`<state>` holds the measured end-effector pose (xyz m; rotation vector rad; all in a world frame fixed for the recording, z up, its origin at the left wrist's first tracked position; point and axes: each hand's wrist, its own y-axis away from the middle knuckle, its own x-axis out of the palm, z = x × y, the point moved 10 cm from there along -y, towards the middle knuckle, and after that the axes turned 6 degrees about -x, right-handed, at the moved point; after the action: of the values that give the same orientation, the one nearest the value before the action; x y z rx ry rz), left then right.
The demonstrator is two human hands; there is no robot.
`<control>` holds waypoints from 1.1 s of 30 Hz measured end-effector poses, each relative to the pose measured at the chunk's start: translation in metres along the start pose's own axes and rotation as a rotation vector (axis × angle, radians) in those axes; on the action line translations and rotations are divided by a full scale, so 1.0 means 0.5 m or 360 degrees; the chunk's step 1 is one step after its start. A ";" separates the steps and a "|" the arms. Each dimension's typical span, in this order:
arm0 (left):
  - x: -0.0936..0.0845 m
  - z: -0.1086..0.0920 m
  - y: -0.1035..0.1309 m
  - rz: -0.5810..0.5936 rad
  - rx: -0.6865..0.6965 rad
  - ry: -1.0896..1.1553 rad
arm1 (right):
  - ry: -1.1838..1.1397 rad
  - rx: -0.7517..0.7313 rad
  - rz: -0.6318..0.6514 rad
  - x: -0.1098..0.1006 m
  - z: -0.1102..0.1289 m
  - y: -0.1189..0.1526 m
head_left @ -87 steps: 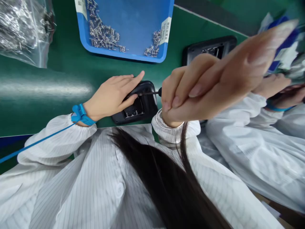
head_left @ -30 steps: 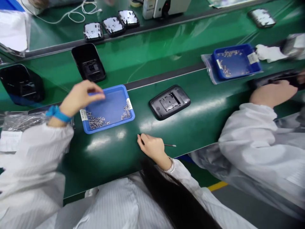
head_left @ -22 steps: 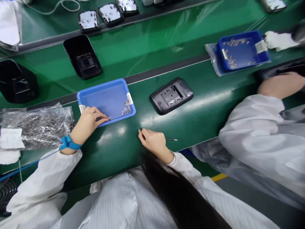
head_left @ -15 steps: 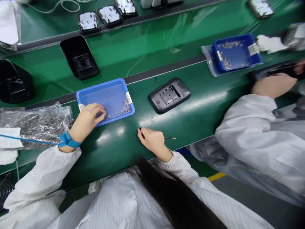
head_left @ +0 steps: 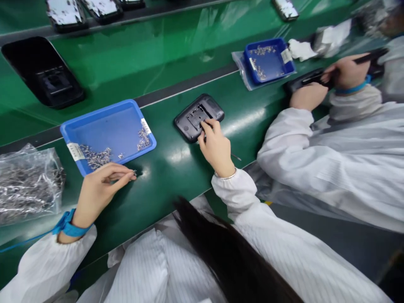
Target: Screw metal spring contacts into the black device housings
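Glossy green worktop [head_left: 167, 168] reflects light beneath a light-blue rectangular tray [head_left: 109, 111] of wiry metal springs [head_left: 97, 159]. The left hand [head_left: 99, 185] pinches a small, shiny spring [head_left: 135, 172] just outside the tray's near rim. The right hand [head_left: 217, 147], a thin metal-shafted tool [head_left: 236, 157] jutting from it, reaches its fingertips to the rounded black plastic housing [head_left: 199, 117], right of the tray; whether they grip it, one cannot tell.

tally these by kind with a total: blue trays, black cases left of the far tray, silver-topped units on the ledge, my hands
Blue trays: 2 (near tray, far tray)
Black cases: 2 (leaning case, flat case)
Silver-topped units: 4, one cut off by the top edge
Your hands: 2 (left hand, right hand)
Total: 10
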<state>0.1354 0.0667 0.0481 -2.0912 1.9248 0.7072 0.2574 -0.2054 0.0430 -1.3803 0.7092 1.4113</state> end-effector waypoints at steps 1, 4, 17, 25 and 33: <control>0.015 0.001 0.012 0.0016 -0.0024 0.0100 | 0.0056 -0.0011 0.0119 0.010 0.009 0.015; 0.065 0.004 0.052 0.0043 -0.0008 0.0403 | -0.0120 -0.0321 0.0445 0.027 0.118 0.108; 0.092 0.005 0.183 -0.0265 0.0635 0.0353 | -0.0937 -0.0685 0.0408 -0.010 0.299 0.265; 0.102 -0.030 0.171 0.0010 0.0678 0.0370 | -0.0921 -0.0814 0.0300 -0.044 0.312 0.254; 0.066 -0.033 0.154 -0.0293 0.0637 0.0175 | -0.0959 -0.0679 0.0228 -0.035 0.295 0.251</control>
<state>0.0643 0.0205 0.0590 -2.0450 1.7197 0.1535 0.0850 -0.1169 0.0572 -1.1242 0.1123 2.0485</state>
